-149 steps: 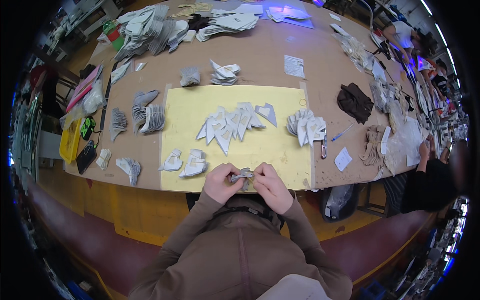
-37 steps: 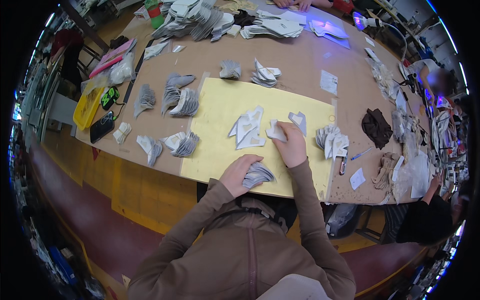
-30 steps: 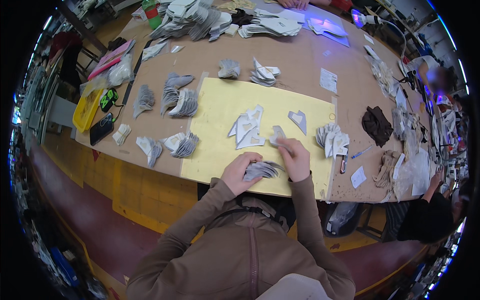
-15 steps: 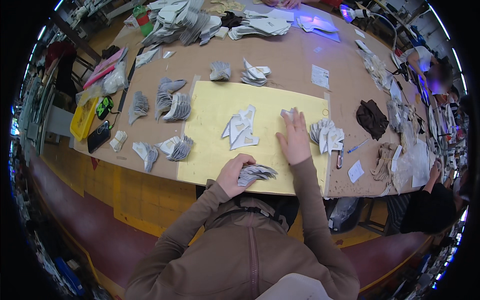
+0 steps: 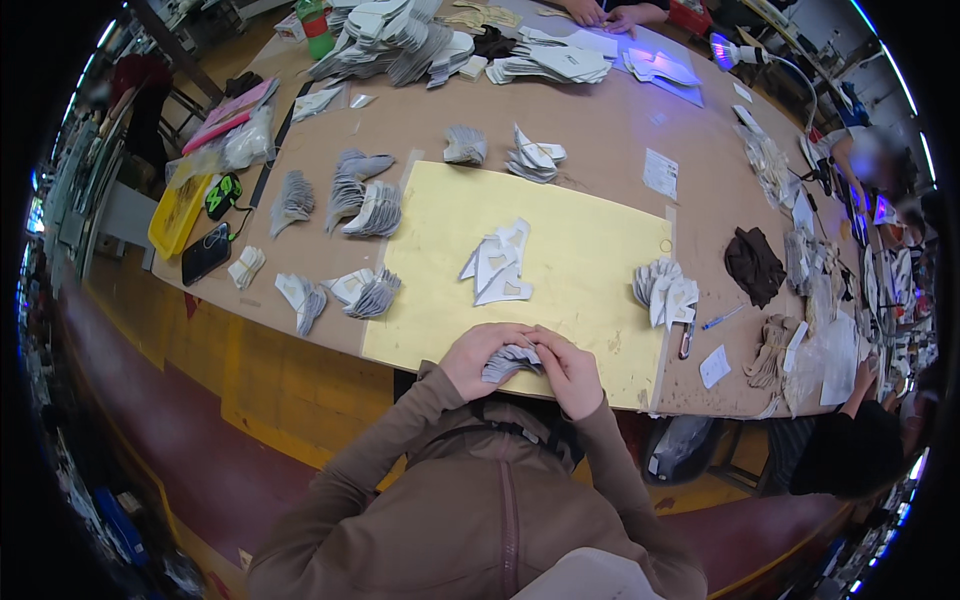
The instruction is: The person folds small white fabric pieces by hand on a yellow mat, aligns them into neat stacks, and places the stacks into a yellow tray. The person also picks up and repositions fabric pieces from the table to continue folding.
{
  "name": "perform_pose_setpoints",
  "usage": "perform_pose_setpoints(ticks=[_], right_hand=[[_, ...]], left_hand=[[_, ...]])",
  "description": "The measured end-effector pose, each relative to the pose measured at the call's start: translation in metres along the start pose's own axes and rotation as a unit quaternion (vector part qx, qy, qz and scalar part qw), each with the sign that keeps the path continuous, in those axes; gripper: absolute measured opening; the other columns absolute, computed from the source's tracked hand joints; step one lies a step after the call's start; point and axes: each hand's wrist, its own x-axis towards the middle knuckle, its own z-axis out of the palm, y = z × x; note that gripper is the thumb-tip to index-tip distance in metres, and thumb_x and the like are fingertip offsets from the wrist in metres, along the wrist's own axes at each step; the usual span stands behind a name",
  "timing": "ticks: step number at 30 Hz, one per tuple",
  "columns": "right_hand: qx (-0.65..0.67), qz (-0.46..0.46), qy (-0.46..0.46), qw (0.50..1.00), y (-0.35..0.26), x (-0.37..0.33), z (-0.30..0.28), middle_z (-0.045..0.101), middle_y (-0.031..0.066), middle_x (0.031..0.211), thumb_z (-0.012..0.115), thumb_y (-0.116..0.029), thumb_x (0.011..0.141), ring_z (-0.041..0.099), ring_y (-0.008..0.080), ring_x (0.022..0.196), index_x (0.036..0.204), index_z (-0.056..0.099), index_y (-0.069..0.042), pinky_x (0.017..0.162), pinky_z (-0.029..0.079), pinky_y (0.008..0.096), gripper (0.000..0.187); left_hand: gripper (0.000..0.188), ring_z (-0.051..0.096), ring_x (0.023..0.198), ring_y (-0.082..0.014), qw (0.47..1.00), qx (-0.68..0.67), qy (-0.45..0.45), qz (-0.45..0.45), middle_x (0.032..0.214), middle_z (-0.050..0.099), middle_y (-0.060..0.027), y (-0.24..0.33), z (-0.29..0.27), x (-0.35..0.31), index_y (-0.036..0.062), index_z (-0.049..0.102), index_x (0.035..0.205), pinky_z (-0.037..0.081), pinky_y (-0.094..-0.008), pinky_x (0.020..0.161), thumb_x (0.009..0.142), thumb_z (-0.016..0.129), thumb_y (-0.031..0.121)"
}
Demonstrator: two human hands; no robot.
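I have the left hand (image 5: 476,358), fingers together, curled round a fanned bundle of grey pieces (image 5: 510,365) at the near edge of the yellow sheet (image 5: 590,300), while the right hand (image 5: 570,375) pinches the bundle's right end (some fingertips are hidden from me); beyond, white cut pieces (image 5: 499,265) lie overlapping

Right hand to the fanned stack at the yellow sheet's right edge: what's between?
Only bare yellow sheet; the head view shows nothing lying between the right hand and the fanned stack.
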Motion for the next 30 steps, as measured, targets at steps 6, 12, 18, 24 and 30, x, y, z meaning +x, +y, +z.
perform_pose_setpoints(ticks=[6, 12, 18, 24, 30], right_hand=[[-0.097, -0.075, 0.111, 0.986, -0.003, 0.041, -0.014, 0.065, 0.0173, 0.099, 0.065, -0.01, 0.088, 0.062, 0.0314, 0.094, 0.102, 0.064, 0.002, 0.083, 0.049, 0.0371, 0.018], [-0.246, -0.103, 0.088, 0.96, 0.011, 0.083, 0.025, 0.06, 0.0134, 0.083, 0.074, -0.015, 0.08, 0.058, 0.0304, 0.079, 0.087, 0.061, -0.001, 0.074, 0.049, 0.0367, 0.02], [0.041, 0.041, 0.05, 0.997, 0.0, 0.081, -0.003, 0.062, 0.0041, 0.085, 0.071, -0.002, 0.083, 0.056, 0.0085, 0.074, 0.101, 0.065, -0.001, 0.068, 0.047, 0.0222, 0.019], [-0.09, -0.085, -0.02, 0.992, -0.015, 0.12, -0.009, 0.061, 0.0075, 0.085, 0.071, -0.007, 0.084, 0.056, 0.0123, 0.074, 0.113, 0.064, -0.001, 0.069, 0.048, 0.0257, 0.031], [-0.178, -0.147, 0.027, 0.973, 0.004, 0.125, 0.035, 0.062, 0.0128, 0.092, 0.071, -0.006, 0.079, 0.063, 0.0255, 0.078, 0.105, 0.065, -0.001, 0.07, 0.051, 0.0316, 0.027]], left_hand=[[0.049, 0.06, 0.108, -0.0324, 0.991, -0.112, 0.024, -0.073, 0.117, 0.061, -0.0132, 0.0, 0.01, -0.004, 0.0065, 0.056, 0.119, 0.046, -0.0389, 0.095, 0.074, 0.075, 0.006], [0.048, 0.059, 0.106, -0.0329, 1.0, -0.012, -0.019, -0.019, 0.114, 0.062, -0.0117, 0.007, -0.002, 0.002, 0.0071, 0.056, 0.12, 0.046, -0.0402, 0.092, 0.075, 0.073, 0.008], [0.048, 0.059, 0.108, -0.0318, 1.0, 0.008, 0.017, -0.013, 0.114, 0.062, -0.0106, 0.009, 0.002, 0.002, 0.0078, 0.056, 0.121, 0.045, -0.0403, 0.092, 0.076, 0.072, 0.01], [0.048, 0.058, 0.11, -0.0314, 1.0, 0.005, -0.011, -0.004, 0.117, 0.061, -0.0105, 0.006, -0.002, 0.001, 0.0076, 0.056, 0.122, 0.045, -0.0407, 0.093, 0.077, 0.072, 0.011], [0.05, 0.058, 0.11, -0.032, 1.0, 0.005, 0.004, -0.007, 0.117, 0.062, -0.0112, 0.006, 0.0, 0.0, 0.0067, 0.056, 0.123, 0.045, -0.0405, 0.094, 0.076, 0.074, 0.011]])
